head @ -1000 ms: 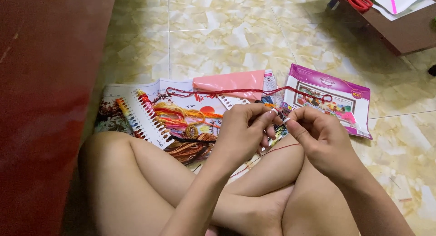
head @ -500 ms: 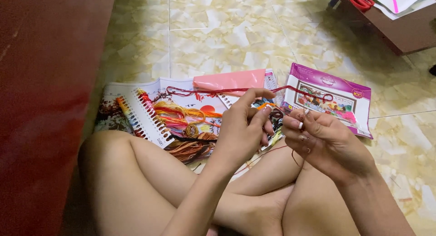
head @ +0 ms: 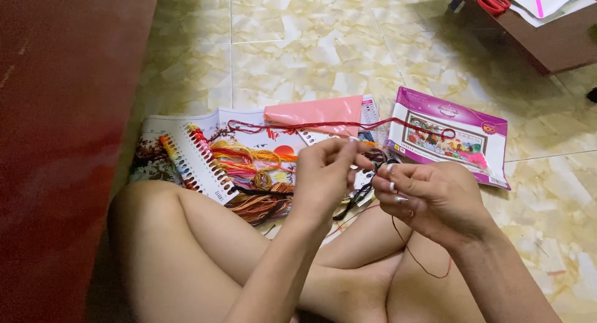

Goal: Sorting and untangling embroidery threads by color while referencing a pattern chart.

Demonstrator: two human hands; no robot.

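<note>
A thread organiser card (head: 199,164) with coloured floss is laid on the tiled floor (head: 298,49) at left. A dark red thread (head: 410,251) is pinched between the closed fingertips of the left hand (head: 326,174) and right hand (head: 429,195), above the crossed legs. A purple kit package (head: 451,136) lies at right.

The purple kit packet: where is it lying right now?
In the head view, the purple kit packet lies flat on the tiled floor, right of the pink fabric and just beyond the right hand.
</note>
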